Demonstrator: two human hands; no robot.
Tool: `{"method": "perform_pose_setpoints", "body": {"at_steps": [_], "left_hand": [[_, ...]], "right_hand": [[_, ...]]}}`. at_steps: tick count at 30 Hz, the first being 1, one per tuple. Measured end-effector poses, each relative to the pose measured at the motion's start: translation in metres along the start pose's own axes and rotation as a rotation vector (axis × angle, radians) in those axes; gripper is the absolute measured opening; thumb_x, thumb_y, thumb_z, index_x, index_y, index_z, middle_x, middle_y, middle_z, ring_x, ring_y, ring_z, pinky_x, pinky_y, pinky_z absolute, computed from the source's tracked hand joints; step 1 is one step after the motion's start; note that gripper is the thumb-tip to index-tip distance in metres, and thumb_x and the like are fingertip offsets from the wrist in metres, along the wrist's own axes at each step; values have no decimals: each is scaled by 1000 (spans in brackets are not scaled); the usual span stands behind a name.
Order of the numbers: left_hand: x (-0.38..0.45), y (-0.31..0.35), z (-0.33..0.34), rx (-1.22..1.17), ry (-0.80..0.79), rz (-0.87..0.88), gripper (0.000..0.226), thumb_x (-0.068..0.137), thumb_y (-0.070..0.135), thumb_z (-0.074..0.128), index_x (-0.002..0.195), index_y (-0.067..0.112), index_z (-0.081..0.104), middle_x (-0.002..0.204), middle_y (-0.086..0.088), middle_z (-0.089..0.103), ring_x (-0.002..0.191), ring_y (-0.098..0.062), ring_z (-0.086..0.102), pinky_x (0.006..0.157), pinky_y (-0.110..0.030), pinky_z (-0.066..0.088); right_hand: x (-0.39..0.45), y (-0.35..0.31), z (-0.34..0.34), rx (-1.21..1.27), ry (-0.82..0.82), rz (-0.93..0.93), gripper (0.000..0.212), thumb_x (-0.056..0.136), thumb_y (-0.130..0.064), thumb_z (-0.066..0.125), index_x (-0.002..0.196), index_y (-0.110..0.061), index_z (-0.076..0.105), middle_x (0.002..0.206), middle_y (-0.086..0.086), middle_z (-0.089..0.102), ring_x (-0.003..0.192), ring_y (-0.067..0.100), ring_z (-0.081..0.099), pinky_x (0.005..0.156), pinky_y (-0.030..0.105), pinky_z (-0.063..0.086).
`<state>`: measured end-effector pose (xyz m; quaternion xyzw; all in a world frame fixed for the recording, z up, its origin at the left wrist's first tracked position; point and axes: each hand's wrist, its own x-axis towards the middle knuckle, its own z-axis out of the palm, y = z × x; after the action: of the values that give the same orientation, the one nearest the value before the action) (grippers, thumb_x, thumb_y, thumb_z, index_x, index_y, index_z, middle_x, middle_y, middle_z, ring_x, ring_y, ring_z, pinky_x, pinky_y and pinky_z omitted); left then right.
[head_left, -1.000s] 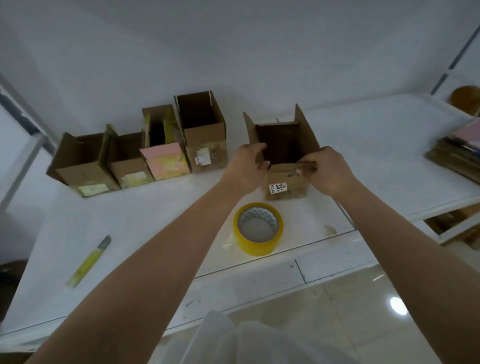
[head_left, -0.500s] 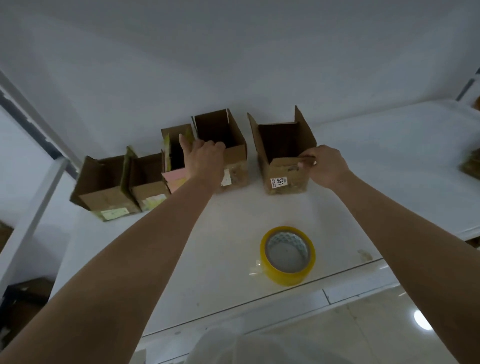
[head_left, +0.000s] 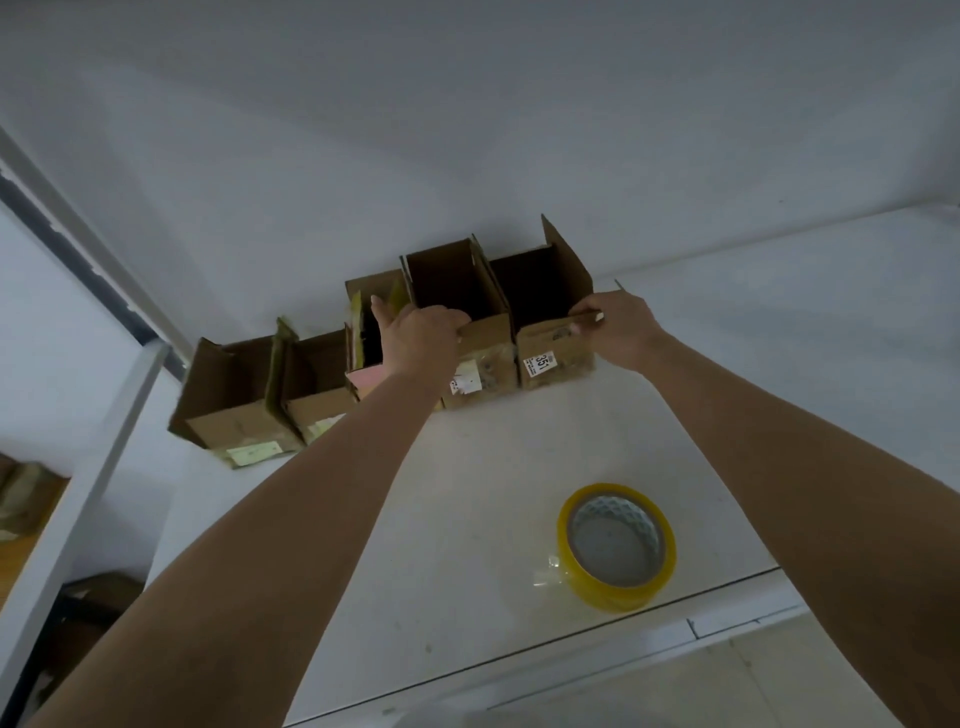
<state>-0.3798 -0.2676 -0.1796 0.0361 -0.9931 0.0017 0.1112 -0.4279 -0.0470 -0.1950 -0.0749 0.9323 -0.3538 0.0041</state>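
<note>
Several open cardboard boxes stand in a row against the back wall on a white table (head_left: 519, 467). The rightmost box (head_left: 558, 358) carries a "351" label and touches its neighbour box (head_left: 483, 358). My right hand (head_left: 618, 332) grips the front flap of the labelled box at its right corner. My left hand (head_left: 421, 338) holds the front rim of the neighbour box, fingers curled over the edge. A box with a pink front (head_left: 363, 379) sits just left of that hand.
A roll of yellow tape (head_left: 616, 545) lies flat near the table's front edge. Two more boxes (head_left: 244, 405) stand at the left end of the row. A white shelf post (head_left: 78, 467) rises at the left. Tiled floor shows below the table.
The labelled box has slid left against the row. My left hand moved from that box to the neighbour box's rim. The view shifted left.
</note>
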Motion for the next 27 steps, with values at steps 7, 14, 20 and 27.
{"method": "perform_pose_setpoints", "body": {"at_steps": [7,14,20,27], "left_hand": [[1,-2,-1,-29,-18,52,35,99,11,47,125,31,60,103,0,68,111,-27,57,118,-59,0],[-6,5,-6,-59,87,153,39,98,26,52,138,27,52,135,1,56,130,-27,42,118,-56,10],[-31,42,-14,-63,179,268,36,93,24,55,129,23,60,129,1,58,124,-28,43,118,-54,13],[-68,143,-24,-145,169,360,38,91,21,56,129,17,59,131,-7,55,124,-33,40,108,-47,29]], "right_hand": [[-7,-1,-1,-135,-45,-1,66,91,-24,66,148,-18,33,141,15,43,123,31,49,92,29,39],[-30,-4,-10,-481,86,-67,71,93,-33,61,152,-23,23,151,16,27,131,34,40,96,44,44],[-60,13,-22,-679,164,-163,68,93,-39,56,150,-18,26,148,17,30,129,35,38,99,41,39],[-122,71,-78,-721,187,-159,67,92,-39,57,150,-19,28,147,17,34,126,36,41,98,43,39]]}}
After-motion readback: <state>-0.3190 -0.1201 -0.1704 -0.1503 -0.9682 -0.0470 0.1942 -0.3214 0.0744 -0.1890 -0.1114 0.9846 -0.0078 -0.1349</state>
